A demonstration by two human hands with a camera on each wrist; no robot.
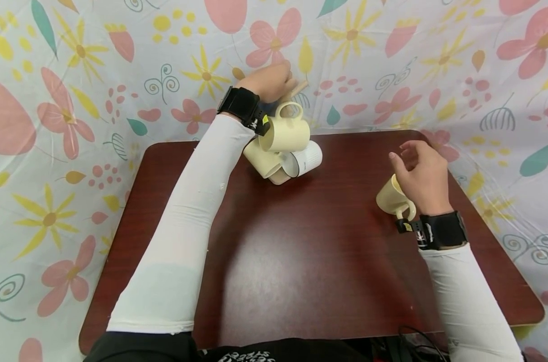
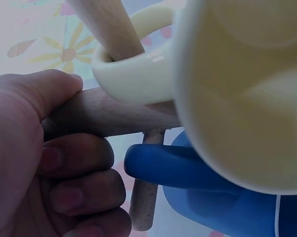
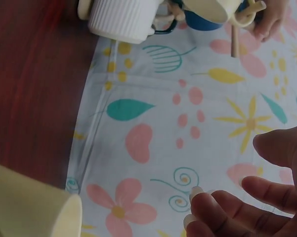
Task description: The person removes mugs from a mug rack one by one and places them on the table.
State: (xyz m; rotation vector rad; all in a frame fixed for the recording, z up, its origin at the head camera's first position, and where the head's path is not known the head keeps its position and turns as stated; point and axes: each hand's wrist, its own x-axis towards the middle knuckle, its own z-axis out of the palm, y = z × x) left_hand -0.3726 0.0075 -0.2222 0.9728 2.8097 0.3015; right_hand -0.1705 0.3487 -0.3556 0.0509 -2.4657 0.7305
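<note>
My left hand (image 1: 268,83) grips the wooden post of a mug rack (image 2: 108,112), its thumb lying along the wood and its fingers curled. A cream mug (image 1: 286,134) hangs by its handle on an upper peg. Lower on the rack, a blue mug (image 2: 188,170) shows in the left wrist view. Another cream mug (image 1: 264,158) and a white ribbed mug (image 1: 309,157) sit lower, near the rack's base (image 1: 279,177). My right hand (image 1: 422,176) is held with relaxed fingers above a cream mug (image 1: 389,198) at the table's right side, holding nothing.
The dark red-brown table (image 1: 310,251) has its far edge against a flower-patterned cloth (image 1: 165,50). The rack stands near that edge. Black cables (image 1: 419,334) hang at the front edge, by the right forearm.
</note>
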